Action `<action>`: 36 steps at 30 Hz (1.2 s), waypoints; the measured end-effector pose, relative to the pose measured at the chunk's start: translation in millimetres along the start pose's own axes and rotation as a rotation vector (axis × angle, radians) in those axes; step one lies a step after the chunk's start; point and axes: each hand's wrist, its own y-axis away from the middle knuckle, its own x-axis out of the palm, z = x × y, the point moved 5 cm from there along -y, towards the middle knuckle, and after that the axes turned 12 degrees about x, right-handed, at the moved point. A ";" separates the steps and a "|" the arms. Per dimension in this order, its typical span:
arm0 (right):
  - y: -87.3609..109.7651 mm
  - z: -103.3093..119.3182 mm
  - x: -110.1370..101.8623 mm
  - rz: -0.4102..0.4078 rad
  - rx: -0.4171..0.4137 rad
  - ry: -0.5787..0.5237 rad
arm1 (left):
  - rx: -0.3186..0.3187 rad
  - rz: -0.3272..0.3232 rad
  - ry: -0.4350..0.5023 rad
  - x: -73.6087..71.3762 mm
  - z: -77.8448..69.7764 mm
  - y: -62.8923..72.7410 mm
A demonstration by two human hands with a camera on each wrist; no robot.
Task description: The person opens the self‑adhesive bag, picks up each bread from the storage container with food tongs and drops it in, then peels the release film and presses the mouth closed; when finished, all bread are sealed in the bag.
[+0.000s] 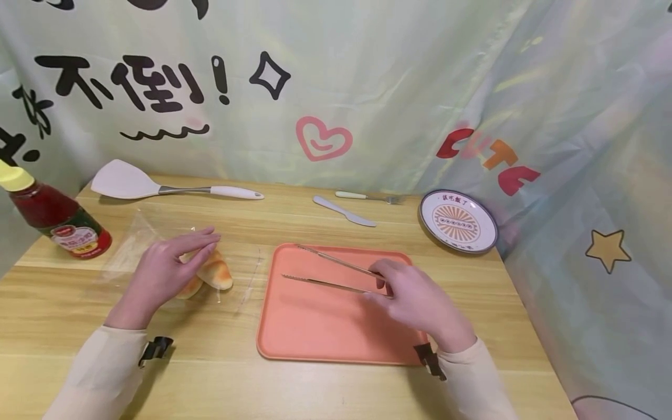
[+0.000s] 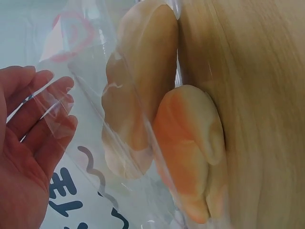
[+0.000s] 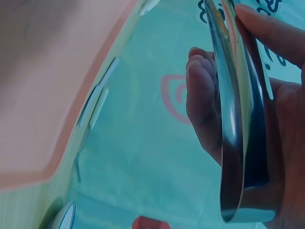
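Observation:
Beneath my left hand, at the left of the table, a clear plastic bag holds two bread rolls. In the left wrist view one is a long pale-brown roll, the other a shorter orange-and-cream roll. The fingers of that hand are loosely bent, with the bag's film lying against the fingertips. My right hand grips metal tongs near their bent end, thumb on one arm and fingers on the other. The tongs' arms spread apart over the pink tray, pointing left.
A red sauce bottle with a yellow cap stands at the far left. Along the back lie a white spatula, a pale knife and a fork. A patterned plate sits at the back right, near the hanging cloth.

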 end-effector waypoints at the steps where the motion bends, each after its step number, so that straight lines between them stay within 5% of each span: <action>1: 1.3 -2.5 -1.2 -0.005 0.006 -0.001 | 0.003 -0.002 -0.001 -0.2 0.0 0.1; 20: 35.5 -57.0 -18.3 -0.075 0.139 -0.038 | 0.038 -0.026 -0.036 -1.9 2.3 4.4; 36: 68.7 -99.2 -23.2 -0.112 0.335 -0.048 | 0.042 -0.017 -0.051 -2.5 0.0 3.1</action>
